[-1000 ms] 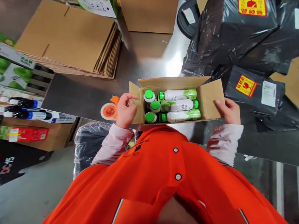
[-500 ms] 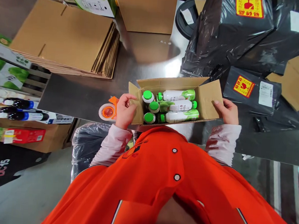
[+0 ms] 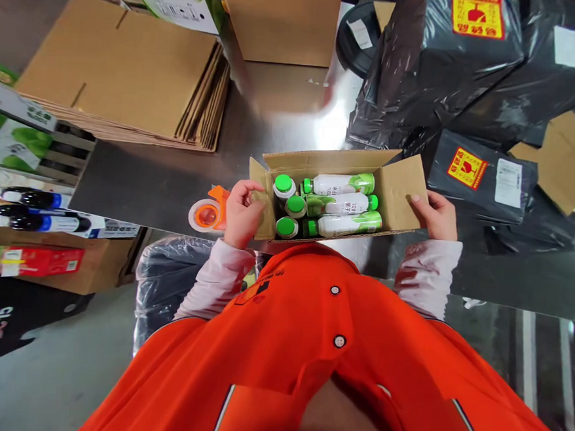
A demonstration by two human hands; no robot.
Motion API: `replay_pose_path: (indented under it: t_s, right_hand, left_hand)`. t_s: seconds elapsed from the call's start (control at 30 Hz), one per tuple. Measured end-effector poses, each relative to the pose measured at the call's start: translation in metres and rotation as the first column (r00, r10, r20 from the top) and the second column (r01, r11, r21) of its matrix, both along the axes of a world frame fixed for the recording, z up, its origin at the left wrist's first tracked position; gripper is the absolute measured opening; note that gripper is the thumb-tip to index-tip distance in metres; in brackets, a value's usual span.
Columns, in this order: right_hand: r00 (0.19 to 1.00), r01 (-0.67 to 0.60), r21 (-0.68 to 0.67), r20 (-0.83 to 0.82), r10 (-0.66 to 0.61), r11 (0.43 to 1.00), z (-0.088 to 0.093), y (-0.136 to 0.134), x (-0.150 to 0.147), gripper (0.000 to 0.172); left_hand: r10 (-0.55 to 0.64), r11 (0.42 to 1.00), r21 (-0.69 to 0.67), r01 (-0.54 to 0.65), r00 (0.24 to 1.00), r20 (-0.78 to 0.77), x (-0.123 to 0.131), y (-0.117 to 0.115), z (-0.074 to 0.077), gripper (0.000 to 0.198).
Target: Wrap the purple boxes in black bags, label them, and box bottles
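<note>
In front of my body an open cardboard box (image 3: 328, 160) holds several white bottles with green caps. Three bottles stand upright at its left end, and others, such as the bottle (image 3: 342, 204), lie on their sides to the right. My left hand (image 3: 243, 214) is closed on the box's left end flap, its fingers curled. On the other end, my right hand (image 3: 435, 215) pinches the right flap, thumb on the inner face and fingers behind. An orange tape dispenser (image 3: 209, 214) with a roll of tape lies just left of my left hand.
Flattened cartons (image 3: 125, 73) are stacked on the back left of the metal table (image 3: 137, 179). A tall cardboard box (image 3: 286, 25) stands behind. Black-wrapped parcels (image 3: 455, 69) fill the right side. Dark bottles (image 3: 41, 220) lie at far left; a plastic-lined bin (image 3: 164, 286) stands below the table edge.
Almost nothing differs. The view has shifted very slightly, while both hands keep their places on the box flaps and the bottles lie as before.
</note>
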State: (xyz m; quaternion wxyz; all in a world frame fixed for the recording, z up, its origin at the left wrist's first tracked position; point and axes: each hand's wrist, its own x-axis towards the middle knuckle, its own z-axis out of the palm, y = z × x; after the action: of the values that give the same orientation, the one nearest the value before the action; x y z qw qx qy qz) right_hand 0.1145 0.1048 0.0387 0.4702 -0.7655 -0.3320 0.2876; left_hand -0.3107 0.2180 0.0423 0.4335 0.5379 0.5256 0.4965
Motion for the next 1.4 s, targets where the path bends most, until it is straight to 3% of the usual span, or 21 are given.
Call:
replay_pose_path:
  t_s: [0.37,0.9,1.17,1.4]
  right_hand:
    - [1.000,0.003,0.014,-0.016,-0.003,1.000,-0.004,0.000,0.003,0.069]
    - [1.000,-0.010,0.022,-0.017,0.010,1.000,-0.006,0.000,0.002,0.069]
    - [1.000,0.012,0.005,-0.025,-0.012,1.000,-0.003,0.000,-0.001,0.071]
    - [0.999,0.020,0.011,-0.027,-0.020,1.000,-0.005,0.001,-0.001,0.071]
  left_hand:
    - [0.005,1.000,-0.012,-0.006,0.999,-0.033,-0.001,0.001,-0.002,0.017]
    - [0.039,0.998,-0.038,-0.040,0.999,-0.022,0.001,0.002,-0.004,0.031]
    - [0.008,1.000,-0.019,-0.008,1.000,-0.007,-0.002,0.003,-0.011,0.024]
    - [0.043,0.999,-0.028,-0.043,0.999,-0.003,0.001,0.002,-0.006,0.028]
